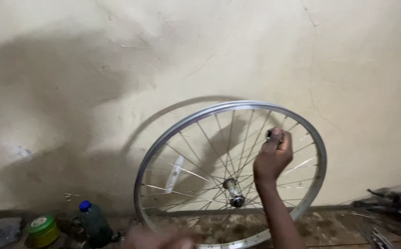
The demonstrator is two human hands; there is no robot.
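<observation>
Blurred left hand (pixel 163 240) lowest in frame, grip impossible to tell. Bicycle wheel (pixel 230 173) upright on floor, close against wall (pixel 117 69), axle pointing outward. Probably light, stiff at rim; thin spokes bendable, so best gripped at rim. Right hand (pixel 272 159), fingers pinched on small tool (pixel 274 135) among upper spokes.

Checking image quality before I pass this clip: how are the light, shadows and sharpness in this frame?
Head view: dim, warm light; a broad soft shadow darkens the wall at left, and the wheel throws a curved shadow just above its rim. The right hand is fairly sharp, its small tool too dark to identify. The left hand at the bottom edge is smeared by motion blur. No glare.
</observation>
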